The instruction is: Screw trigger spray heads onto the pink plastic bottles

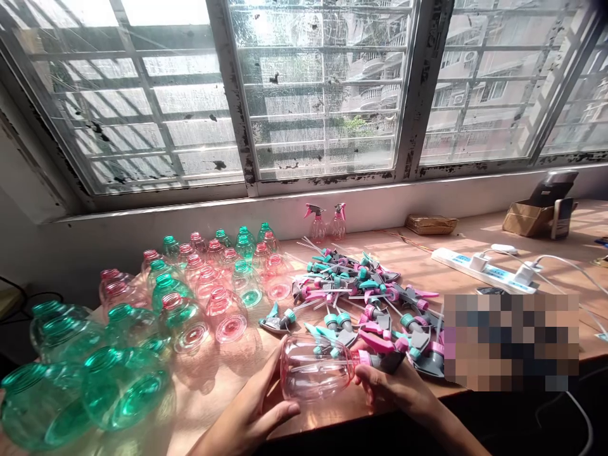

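A clear pink spray bottle [316,373] lies sideways between my hands, with a pink-and-grey trigger sprayer [382,348] at its neck and the straw showing inside. My left hand [266,399] wraps the base end, thumb below and fingers behind the bottle. At the neck, my right hand [380,380] grips the pink collar with thumb and fingers. Just beyond the bottle lies a heap of loose trigger sprayers [342,278] in pink, teal and grey. Open-necked pink bottles [225,316] and green bottles [128,386] stand in a group to the left.
Two pink bottles with sprayers [317,225] stand by the wall under the window. A white power strip [484,269] with plugs and cables lies at right. Behind it are a brown packet [431,224] and a cardboard box [522,216]. The table's front edge runs below my hands.
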A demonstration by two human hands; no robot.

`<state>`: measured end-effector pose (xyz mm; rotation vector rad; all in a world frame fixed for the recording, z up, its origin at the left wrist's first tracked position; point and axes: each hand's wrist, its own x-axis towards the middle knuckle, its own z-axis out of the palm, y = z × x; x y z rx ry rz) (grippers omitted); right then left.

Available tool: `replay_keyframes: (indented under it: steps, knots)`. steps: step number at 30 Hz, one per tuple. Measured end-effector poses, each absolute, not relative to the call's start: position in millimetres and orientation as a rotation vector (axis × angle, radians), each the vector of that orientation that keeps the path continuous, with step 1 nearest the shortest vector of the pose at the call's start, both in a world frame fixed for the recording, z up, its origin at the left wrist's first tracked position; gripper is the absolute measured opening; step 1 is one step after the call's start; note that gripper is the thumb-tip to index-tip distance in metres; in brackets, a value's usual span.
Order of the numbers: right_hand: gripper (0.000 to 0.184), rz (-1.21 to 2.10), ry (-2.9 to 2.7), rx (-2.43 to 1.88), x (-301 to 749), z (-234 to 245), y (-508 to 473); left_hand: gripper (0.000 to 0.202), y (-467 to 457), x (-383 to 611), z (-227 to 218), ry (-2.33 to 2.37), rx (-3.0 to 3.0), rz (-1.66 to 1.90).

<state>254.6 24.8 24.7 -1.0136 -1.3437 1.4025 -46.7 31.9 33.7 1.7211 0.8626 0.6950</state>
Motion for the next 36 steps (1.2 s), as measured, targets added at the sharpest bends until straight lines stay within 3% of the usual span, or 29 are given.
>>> replay_keyframes:
  steps: [6,18,36]
  knots:
    - [0.055,1.426,-1.356,-1.023,256,24,27,0.087,32,-49,31,0.926,1.782,0.698]
    - [0.042,1.416,-1.266,-0.960,255,21,25,0.090,29,-46,34,0.931,1.725,0.701]
    - [0.048,1.343,-1.381,-0.990,258,19,27,0.090,30,-45,27,0.840,1.680,0.730]
